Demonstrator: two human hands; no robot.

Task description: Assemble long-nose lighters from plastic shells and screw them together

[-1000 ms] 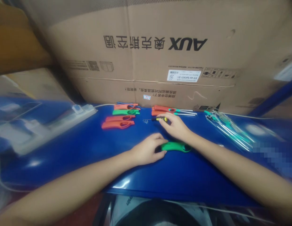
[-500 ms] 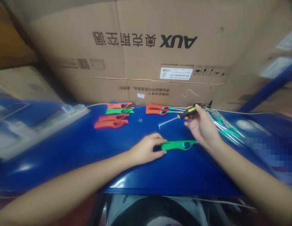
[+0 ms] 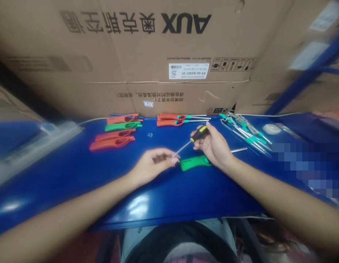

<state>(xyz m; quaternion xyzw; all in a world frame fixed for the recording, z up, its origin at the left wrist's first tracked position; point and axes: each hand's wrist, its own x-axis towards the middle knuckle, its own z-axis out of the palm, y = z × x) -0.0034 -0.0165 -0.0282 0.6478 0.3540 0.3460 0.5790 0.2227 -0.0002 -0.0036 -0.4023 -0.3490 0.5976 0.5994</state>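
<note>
Since the earlier frame, the left hand [image 3: 149, 167] has left the butt of the green lighter [image 3: 193, 163] and met the tip of the screwdriver [image 3: 199, 134], which the right hand [image 3: 217, 145] has lowered toward it. A cardboard carton [image 3: 131, 54] stands behind the green lighter. The blue counter [image 3: 172, 199] supports the lighter flat, so neither hand need carry its weight. Far left of the lighter lies a blurred white power strip [image 3: 57, 146]. Behind and left of it, orange handles [image 3: 113, 143] and a green handle [image 3: 121, 126] form a stack; behind and right, a metal-tube pile [image 3: 251, 140] lies loose; behind and slightly left are orange lighters [image 3: 168, 123] with tubes fitted. The separation presumably keeps the groups from mixing. The green lighter itself points its butt toward the left hand; the right hand partly covers its trigger end. Above the lighter, the screwdriver slants down-left, its handle gripped by the right hand, apparently to present the tip. The left thumb and fingers gather at that tip; whether they pinch it or a small part cannot be told
</note>
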